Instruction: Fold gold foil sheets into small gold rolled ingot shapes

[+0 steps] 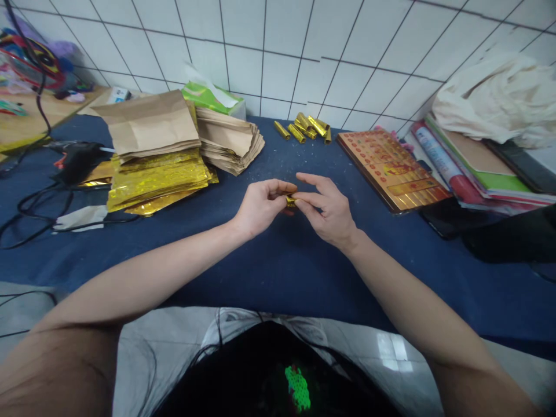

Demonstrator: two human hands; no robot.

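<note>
My left hand (260, 205) and my right hand (328, 208) meet above the middle of the dark blue table (278, 272). Between their fingertips they pinch a small folded piece of gold foil paper (291, 201), mostly hidden by the fingers. A stack of gold foil sheets (158, 180) lies to the left, with brown paper sheets (150, 124) on top. Several finished gold foil rolls (303, 128) lie at the far edge by the tiled wall.
A second pile of brown paper (230, 145) and a green tissue box (212, 97) sit behind the foil. A glue gun (78, 159) with black cables lies far left. A red-gold printed pad (391, 168), stacked books (473, 168) and a crumpled cloth (499, 98) fill the right.
</note>
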